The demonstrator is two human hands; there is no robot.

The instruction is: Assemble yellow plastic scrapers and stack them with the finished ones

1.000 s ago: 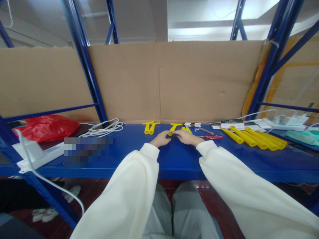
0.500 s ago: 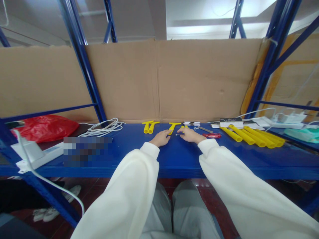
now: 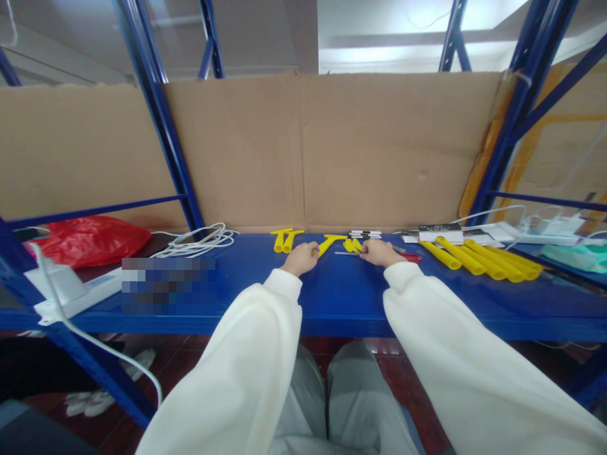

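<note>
A yellow T-shaped handle lies tilted on the blue shelf top. My left hand is at its lower end, with fingers closed around that end as far as I can see. Small yellow pieces lie between my two hands. My right hand is closed and low over the shelf, its fingertips beside these pieces. Under it runs a red-handled screwdriver, its shaft showing on the left side. What the right fingers hold is hidden.
Two yellow T-shaped pieces lie left of my hands. Several yellow tubes and a black-and-white box are on the right. White cable, a power strip and a red bag fill the left. Cardboard stands behind.
My right hand has moved right, from above the screwdriver tip to over its middle, uncovering the small yellow pieces. My left hand shifted slightly left, and the yellow handle tilts more.
</note>
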